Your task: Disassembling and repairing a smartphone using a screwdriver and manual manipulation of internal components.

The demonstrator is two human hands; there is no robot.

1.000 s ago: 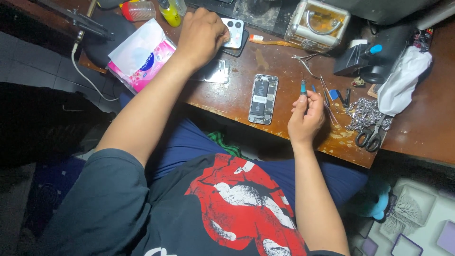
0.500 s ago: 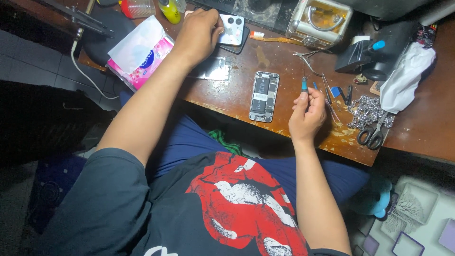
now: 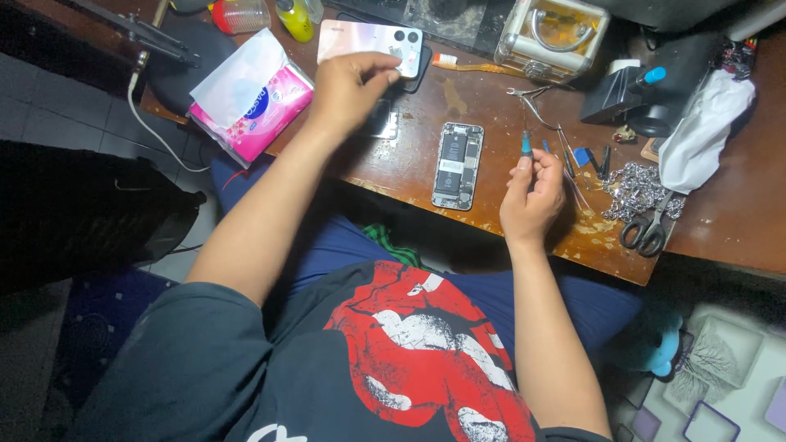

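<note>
The left hand (image 3: 348, 86) covers part of a dark flat thing (image 3: 381, 123) on the desk (image 3: 409, 168), so I cannot tell what that thing is. The top of the desk is cut off by the picture's edge. The metal case (image 3: 555, 34) and the things beside it at the far edge are only partly seen.

The left arm reaches far out across the desk. Its fingers curl down and pinch the edge of a pale phone back (image 3: 370, 41) near the far edge. The right hand (image 3: 532, 196) rests at the near edge, wrist bent up. Its fingers are closed around a small blue-tipped tool (image 3: 526, 144), held upright.

The open phone (image 3: 457, 165) lies flat between the two hands, near the near edge. A pink tissue pack (image 3: 250, 98) sits at the left corner. Scissors (image 3: 648, 229) and a chain (image 3: 634, 190) lie to the right.
</note>
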